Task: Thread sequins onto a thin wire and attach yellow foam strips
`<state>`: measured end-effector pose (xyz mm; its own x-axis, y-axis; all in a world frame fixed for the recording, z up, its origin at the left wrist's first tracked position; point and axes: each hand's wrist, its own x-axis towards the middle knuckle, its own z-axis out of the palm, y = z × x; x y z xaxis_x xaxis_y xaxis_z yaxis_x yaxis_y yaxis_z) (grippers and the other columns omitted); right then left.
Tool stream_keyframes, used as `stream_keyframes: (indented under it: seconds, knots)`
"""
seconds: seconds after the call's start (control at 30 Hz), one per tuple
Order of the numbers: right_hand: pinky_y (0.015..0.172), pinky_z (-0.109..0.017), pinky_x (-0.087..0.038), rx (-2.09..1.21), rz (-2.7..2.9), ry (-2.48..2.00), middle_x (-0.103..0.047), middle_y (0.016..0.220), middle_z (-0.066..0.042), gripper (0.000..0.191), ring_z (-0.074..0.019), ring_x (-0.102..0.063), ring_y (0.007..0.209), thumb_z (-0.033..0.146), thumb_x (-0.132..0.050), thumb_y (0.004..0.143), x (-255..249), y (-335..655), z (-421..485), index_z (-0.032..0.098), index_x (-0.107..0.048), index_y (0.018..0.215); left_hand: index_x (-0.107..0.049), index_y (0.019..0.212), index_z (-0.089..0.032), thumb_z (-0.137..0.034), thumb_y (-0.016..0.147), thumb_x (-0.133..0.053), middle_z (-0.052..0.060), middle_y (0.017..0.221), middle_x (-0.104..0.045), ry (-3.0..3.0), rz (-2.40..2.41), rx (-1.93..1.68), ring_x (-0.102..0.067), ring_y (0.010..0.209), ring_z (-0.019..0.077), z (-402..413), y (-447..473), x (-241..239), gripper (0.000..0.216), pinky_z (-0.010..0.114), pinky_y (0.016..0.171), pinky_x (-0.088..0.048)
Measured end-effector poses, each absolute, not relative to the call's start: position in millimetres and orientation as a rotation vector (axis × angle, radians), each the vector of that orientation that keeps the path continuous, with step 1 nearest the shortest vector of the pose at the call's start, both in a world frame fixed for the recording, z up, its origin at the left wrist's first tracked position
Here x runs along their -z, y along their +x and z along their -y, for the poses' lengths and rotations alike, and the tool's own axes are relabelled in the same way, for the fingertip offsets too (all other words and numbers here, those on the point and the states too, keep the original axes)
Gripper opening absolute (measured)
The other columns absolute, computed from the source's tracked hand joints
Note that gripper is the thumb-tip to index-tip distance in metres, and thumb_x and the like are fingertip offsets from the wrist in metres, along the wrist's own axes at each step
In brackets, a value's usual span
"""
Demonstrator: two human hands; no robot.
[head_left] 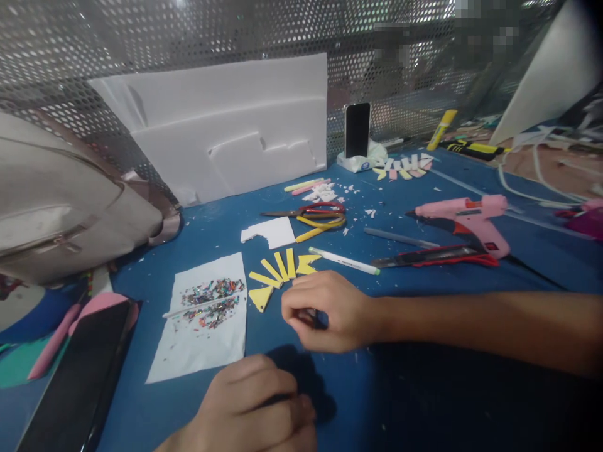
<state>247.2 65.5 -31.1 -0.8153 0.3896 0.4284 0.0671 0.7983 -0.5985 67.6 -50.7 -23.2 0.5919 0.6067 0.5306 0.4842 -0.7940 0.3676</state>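
Observation:
My right hand (332, 311) is curled, thumb and forefinger pinched together just right of several yellow strips (273, 269) set out in a fan. A notched yellow piece (307, 263) lies right behind its knuckles. What its fingertips hold, if anything, is hidden. Nearer to me, my left hand (257, 402) is closed in a loose fist, its palm side out of sight. Just beyond it lies a white paper sheet (207, 355) bearing a heap of multicoloured glitter flakes (211, 295), with a thin white stick (205, 307) across them.
Behind the strips are scissors (323, 213), a white foam offcut (276, 232) and a green-tipped pen (343, 260). At right lie a red cutter (438, 256) and a pink glue gun (471, 213). A phone (75, 376) and a bag (70, 201) occupy the left.

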Motion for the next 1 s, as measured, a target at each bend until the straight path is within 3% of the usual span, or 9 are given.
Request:
stream_keyframes:
  seconds: [0.1,0.2,0.33,0.53,0.83,1.0]
  knots:
    - [0.066,-0.024,-0.035,-0.765,2.404,-0.322,-0.051,0.068,0.003,0.009,-0.0101,-0.043,0.064,0.014,-0.050,0.080,30,247,-66,0.018,-0.048,0.073,-0.068,0.090,-0.030,-0.015,0.099,-0.040,0.000,0.076,-0.079,2.565,-1.010,-0.958,-0.072,0.071,0.0206,52,67,19,0.032,0.035,0.066,-0.053]
    - [0.072,-0.025,-0.037,-0.742,2.398,-0.207,-0.054,0.072,0.000,0.012,-0.0120,-0.044,0.070,0.016,-0.048,0.087,28,248,-66,0.017,-0.050,0.075,-0.067,0.096,-0.026,-0.010,0.093,-0.052,0.002,0.077,-0.077,2.492,-1.001,-0.898,-0.070,0.073,0.0203,47,62,13,0.023,0.033,0.066,-0.052]
    - [0.075,-0.024,-0.039,-0.741,2.453,0.087,-0.060,0.079,-0.001,0.011,-0.0127,-0.049,0.078,0.021,-0.048,0.094,30,250,-65,0.017,-0.055,0.086,-0.065,0.086,-0.023,-0.002,0.083,-0.061,0.000,0.075,-0.071,2.205,-1.101,-1.020,-0.067,0.069,0.0151,35,55,14,0.022,0.026,0.063,-0.052]
    - [0.071,-0.022,-0.041,-0.820,2.474,-0.048,-0.062,0.082,-0.002,0.015,-0.0112,-0.053,0.078,0.030,-0.057,0.094,31,249,-67,0.015,-0.057,0.091,-0.063,0.081,-0.024,-0.003,0.084,-0.062,-0.003,0.075,-0.068,1.922,-1.212,-1.168,-0.065,0.069,0.0127,29,53,23,0.021,0.025,0.064,-0.050]
    - [0.076,-0.021,-0.047,-1.000,2.330,-0.052,-0.070,0.086,-0.004,0.009,-0.0111,-0.062,0.080,0.020,-0.059,0.093,31,248,-70,0.014,-0.065,0.090,-0.062,0.083,-0.023,-0.004,0.084,-0.063,-0.004,0.076,-0.068,1.996,-1.217,-1.212,-0.064,0.069,0.0112,26,47,22,0.019,0.024,0.064,-0.050]
    - [0.074,-0.019,-0.051,-1.160,2.213,-0.152,-0.071,0.083,-0.005,0.009,-0.0108,-0.066,0.080,0.012,-0.059,0.090,31,248,-69,0.013,-0.068,0.087,-0.065,0.095,-0.025,-0.004,0.086,-0.062,-0.002,0.086,-0.071,2.366,-1.203,-1.077,-0.065,0.079,0.0125,13,27,5,0.023,0.027,0.076,-0.051]
